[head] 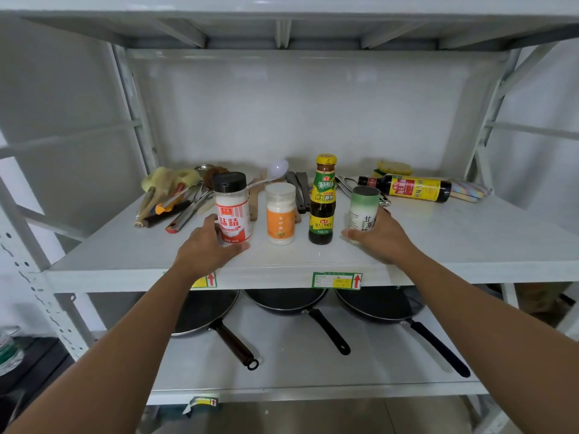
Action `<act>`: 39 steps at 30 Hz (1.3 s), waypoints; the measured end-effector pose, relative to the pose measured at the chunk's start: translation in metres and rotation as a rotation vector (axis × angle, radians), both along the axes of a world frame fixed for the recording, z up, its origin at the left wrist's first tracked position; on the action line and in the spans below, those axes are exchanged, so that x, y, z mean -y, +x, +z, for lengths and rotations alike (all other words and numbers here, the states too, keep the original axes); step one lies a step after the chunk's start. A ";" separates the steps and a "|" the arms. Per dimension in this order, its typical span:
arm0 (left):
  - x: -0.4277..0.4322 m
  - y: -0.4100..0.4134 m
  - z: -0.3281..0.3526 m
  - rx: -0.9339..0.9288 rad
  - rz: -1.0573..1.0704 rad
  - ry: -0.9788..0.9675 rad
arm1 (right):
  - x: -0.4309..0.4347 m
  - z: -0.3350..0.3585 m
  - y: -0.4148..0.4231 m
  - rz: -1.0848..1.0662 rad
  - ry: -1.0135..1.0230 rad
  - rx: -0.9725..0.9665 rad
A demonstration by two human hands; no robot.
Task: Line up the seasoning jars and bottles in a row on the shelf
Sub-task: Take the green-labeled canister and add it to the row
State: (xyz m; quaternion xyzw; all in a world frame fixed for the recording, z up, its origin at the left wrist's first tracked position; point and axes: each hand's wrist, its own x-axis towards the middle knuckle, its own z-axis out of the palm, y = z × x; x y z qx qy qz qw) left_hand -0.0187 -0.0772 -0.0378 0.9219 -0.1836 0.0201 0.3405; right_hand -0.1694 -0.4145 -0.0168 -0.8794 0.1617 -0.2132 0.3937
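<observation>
**Four upright in a row, one bottle still lying at the back**

Left hand [208,242] is wrapped around the base of the black-capped jar [232,208] with the red-and-white label, thumb in front, fingers behind. Jar stands upright on the shelf [470,239] at the left end of the row.

Right hand [380,236] grips the green-and-white canister [363,209] low down, at the right end of the row. Canister upright; can't tell if its base is touching the shelf, palm hides it.

Between the two, untouched: orange-label jar [281,213] with a white cap, then the tall dark sauce bottle [323,200] with a yellow cap. Both upright, near each other, small gaps either side.

The four sit roughly in a line near the front edge.

Dark bottle with yellow-red label [407,187] lies on its side at the back right, well apart from the row, cap pointing left.

Behind the row, back left to centre: pile of utensils [175,198], white ladle [275,170].

Lower shelf: three black pans [285,300], handles pointing out front.
</observation>
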 end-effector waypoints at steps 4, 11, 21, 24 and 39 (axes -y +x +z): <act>0.000 0.001 0.001 -0.001 0.001 0.001 | 0.011 0.008 -0.012 0.144 0.049 -0.124; 0.002 -0.002 -0.001 0.021 0.005 0.003 | 0.013 -0.002 -0.016 0.061 0.035 -0.026; 0.000 -0.003 0.000 0.027 0.001 0.006 | 0.015 0.000 -0.016 0.095 0.039 -0.042; 0.000 -0.002 0.000 0.018 -0.005 0.006 | 0.015 0.001 -0.016 0.096 0.039 -0.037; 0.000 -0.002 0.001 -0.002 -0.001 0.013 | 0.017 0.001 -0.016 0.107 0.050 -0.047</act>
